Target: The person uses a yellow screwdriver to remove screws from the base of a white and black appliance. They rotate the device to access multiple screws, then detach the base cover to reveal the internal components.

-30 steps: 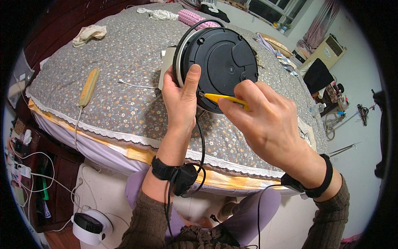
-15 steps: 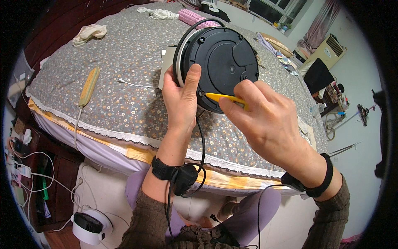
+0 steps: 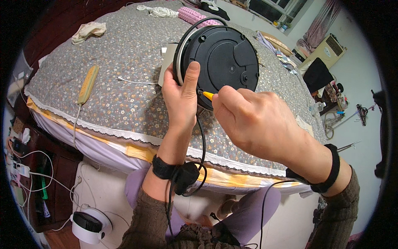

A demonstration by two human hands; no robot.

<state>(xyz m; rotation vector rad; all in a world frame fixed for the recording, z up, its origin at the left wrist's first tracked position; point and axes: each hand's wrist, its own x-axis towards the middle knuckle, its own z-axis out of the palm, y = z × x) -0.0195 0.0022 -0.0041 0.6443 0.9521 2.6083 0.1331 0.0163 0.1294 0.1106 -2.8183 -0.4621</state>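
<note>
My left hand (image 3: pixel 181 93) grips the left rim of a round appliance (image 3: pixel 224 58), thumb on its black underside, which faces me. Recessed holes sit around the edge of this underside, and a black cord (image 3: pixel 177 54) loops around the pale side. My right hand (image 3: pixel 253 120) is closed around a yellow tapered tool (image 3: pixel 208 96). The tool's narrow end points at the hole on the lower left of the underside, just below my left thumb. My fingers hide most of the tool, and I cannot tell whether its tip is in the hole.
Beneath the appliance spreads a bed (image 3: pixel 128 108) with a grey floral cover. A yellow power strip (image 3: pixel 88 85), a white cable (image 3: pixel 141 82), a cream cloth (image 3: pixel 89 32) and a pink ridged roller (image 3: pixel 195 16) lie on it. A white device (image 3: pixel 92 226) stands on the floor, lower left.
My right hand has turned and shifted slightly left and down, so its fingers cover more of the yellow tool. My left hand and the appliance have barely moved.
</note>
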